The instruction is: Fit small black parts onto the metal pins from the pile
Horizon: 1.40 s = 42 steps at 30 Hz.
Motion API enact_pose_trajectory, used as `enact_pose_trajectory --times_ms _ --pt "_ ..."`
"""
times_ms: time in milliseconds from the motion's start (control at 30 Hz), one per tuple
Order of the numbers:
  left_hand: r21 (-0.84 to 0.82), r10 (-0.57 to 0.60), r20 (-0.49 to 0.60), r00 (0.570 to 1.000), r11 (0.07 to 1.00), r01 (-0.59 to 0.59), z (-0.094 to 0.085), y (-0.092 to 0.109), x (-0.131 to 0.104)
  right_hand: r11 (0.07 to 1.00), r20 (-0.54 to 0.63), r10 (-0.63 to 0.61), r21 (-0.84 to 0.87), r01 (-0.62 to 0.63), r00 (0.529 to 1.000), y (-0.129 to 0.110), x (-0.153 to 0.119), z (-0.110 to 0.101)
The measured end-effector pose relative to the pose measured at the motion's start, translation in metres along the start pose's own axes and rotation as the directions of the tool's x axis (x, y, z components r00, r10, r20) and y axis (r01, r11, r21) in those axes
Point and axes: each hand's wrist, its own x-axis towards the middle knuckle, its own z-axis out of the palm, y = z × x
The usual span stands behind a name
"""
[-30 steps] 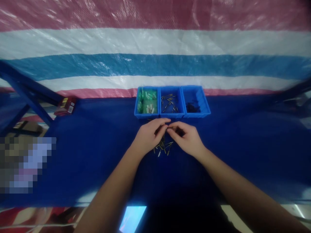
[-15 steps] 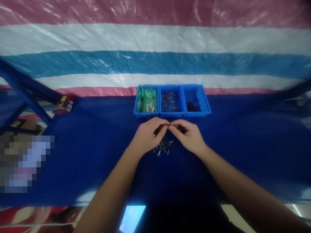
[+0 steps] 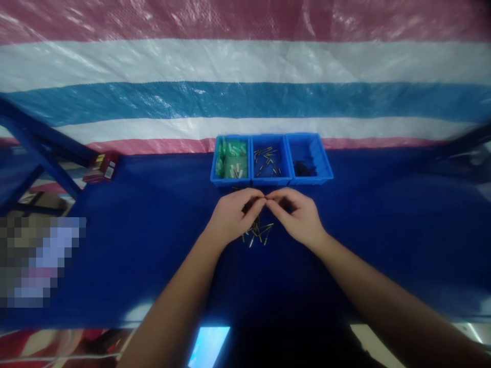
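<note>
My left hand (image 3: 235, 214) and my right hand (image 3: 297, 214) meet fingertip to fingertip above the blue table, just in front of the bins. Thumb and fingers of each are pinched together; whatever lies between them is too small to make out. Beneath and beside my left hand lie several thin metal pins (image 3: 261, 234), partly hidden by it. The left bin (image 3: 230, 182) holds green bags and small white pieces. More metal pins are in the middle bin (image 3: 271, 181). Small dark parts sit at the bottom of the right bin (image 3: 323, 158).
A dark red box (image 3: 102, 167) stands at the table's back left, beside a blue metal frame (image 3: 42, 138). Behind the blue table (image 3: 153, 225) hangs a striped plastic sheet (image 3: 245, 61). A bright screen-like patch (image 3: 209, 346) shows at the bottom edge.
Both hands stay together in nearly the same place, with their fingertips slightly closer. The dark sliver between them shows less than before.
</note>
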Motion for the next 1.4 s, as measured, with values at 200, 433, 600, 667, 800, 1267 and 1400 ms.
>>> enact_pose_trajectory --times_ms 200,433,600,667,800,1267,1400 --pt "0.007 -0.009 -0.018 1.000 1.000 0.009 0.0013 -0.0001 -0.0002 0.999 -0.020 0.042 0.021 -0.042 0.999 0.0008 -0.0001 0.0008" --pt "0.039 -0.012 0.029 1.000 0.999 0.011 -0.0003 -0.0007 0.0007 1.000 -0.013 0.028 0.000 -0.028 1.000 -0.0015 -0.0009 -0.0008" --pt "-0.004 -0.003 0.002 1.000 1.000 0.003 0.0000 -0.0005 0.0008 0.999 -0.014 0.041 0.004 -0.040 0.999 0.0007 -0.0011 -0.0028" --pt "-0.010 0.000 -0.005 1.000 1.000 0.000 0.0003 -0.0009 0.0008 0.999 -0.011 0.048 0.010 -0.048 0.999 0.0013 -0.0010 -0.0020" --pt "0.005 -0.022 0.027 0.999 1.000 0.022 -0.0002 -0.0016 0.0010 0.999 -0.012 0.044 0.007 -0.044 0.999 -0.0002 -0.0008 0.0006" --pt "-0.006 -0.005 0.000 1.000 1.000 0.005 -0.0005 0.0004 0.0013 0.998 0.010 0.063 0.010 -0.063 0.998 -0.0009 -0.0016 -0.0015" --pt "0.021 -0.024 0.026 0.999 1.000 0.023 -0.0001 -0.0002 0.0008 0.997 0.005 0.079 0.014 -0.079 0.997 0.0005 -0.0019 -0.0003"
